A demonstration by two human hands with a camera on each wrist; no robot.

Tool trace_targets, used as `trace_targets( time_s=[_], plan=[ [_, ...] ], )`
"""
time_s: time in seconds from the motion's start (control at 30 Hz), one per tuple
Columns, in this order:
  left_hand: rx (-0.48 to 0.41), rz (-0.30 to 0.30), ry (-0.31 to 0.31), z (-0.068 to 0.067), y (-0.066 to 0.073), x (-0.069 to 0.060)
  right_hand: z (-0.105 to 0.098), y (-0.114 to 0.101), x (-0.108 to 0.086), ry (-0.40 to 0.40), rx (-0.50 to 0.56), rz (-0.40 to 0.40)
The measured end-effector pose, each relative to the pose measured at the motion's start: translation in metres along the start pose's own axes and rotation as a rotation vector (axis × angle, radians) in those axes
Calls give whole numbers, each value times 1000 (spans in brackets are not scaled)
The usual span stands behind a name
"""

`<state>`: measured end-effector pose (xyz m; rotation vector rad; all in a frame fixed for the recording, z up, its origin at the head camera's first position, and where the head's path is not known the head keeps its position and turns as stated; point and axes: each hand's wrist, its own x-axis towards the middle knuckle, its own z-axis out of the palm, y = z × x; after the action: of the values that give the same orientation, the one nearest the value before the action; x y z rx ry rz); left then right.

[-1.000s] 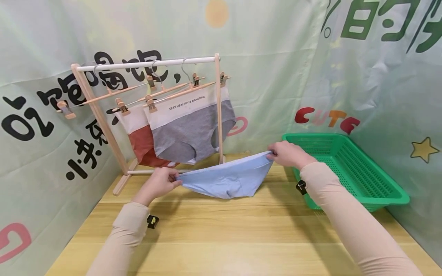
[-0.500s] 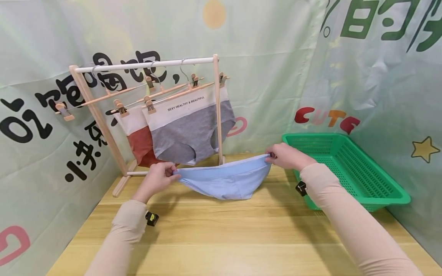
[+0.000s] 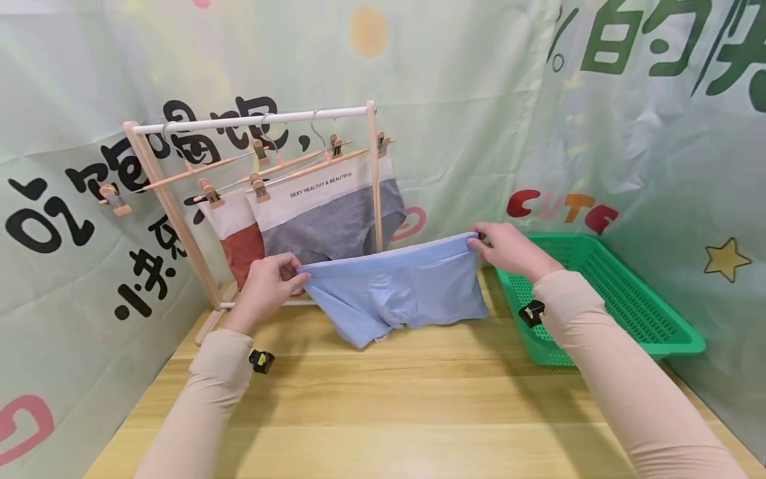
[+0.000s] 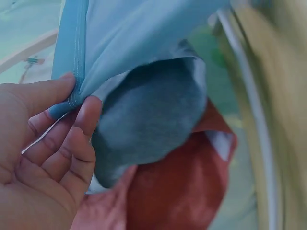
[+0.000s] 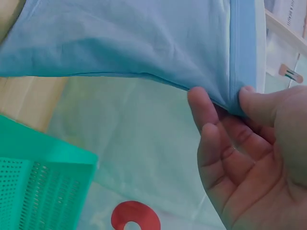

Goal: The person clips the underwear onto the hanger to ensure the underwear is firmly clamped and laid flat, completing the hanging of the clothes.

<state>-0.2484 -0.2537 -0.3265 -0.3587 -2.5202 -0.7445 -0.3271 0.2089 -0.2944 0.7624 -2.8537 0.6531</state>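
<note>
A pair of light blue boxer briefs point(image 3: 395, 289) is stretched out above the table by its waistband, its legs hanging down. My left hand point(image 3: 267, 286) pinches the left end of the waistband between thumb and fingers; the left wrist view shows the thumb on the blue band point(image 4: 76, 57). At the other end, my right hand point(image 3: 509, 249) pinches the waistband's right corner. Behind the briefs hang grey underpants point(image 3: 323, 229) with a white lettered waistband and, partly hidden, red ones point(image 3: 242, 253) with a white band. Both hang from clip hangers.
A wooden rack point(image 3: 173, 219) with a white top rail stands at the back left. On its left hangs a bare clip hanger point(image 3: 185, 171). A green perforated basket point(image 3: 646, 299) sits at the right on the wooden table point(image 3: 389, 406). Printed cloth walls close in the back and sides.
Both hands have risen, lifting the blue boxer briefs higher in front of the rack. The folded bulge has dropped open, so the two legs now hang spread out.
</note>
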Motion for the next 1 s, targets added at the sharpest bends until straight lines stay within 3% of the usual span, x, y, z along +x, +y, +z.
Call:
trace_targets(
  time_s=[0.23, 0.37, 0.73, 1.0],
  plan=[
    [-3, 21, 22, -7, 12, 2, -7, 3, -3, 53, 85, 15],
    [-48, 38, 11, -11, 23, -2, -13, 3, -6, 89, 150, 38],
    [-130, 133, -179, -16, 68, -22, -46, 1, -12, 218, 232, 81],
    [-353, 162, -296, -5, 99, -38, -70, 1, -11, 254, 193, 98]
  ],
)
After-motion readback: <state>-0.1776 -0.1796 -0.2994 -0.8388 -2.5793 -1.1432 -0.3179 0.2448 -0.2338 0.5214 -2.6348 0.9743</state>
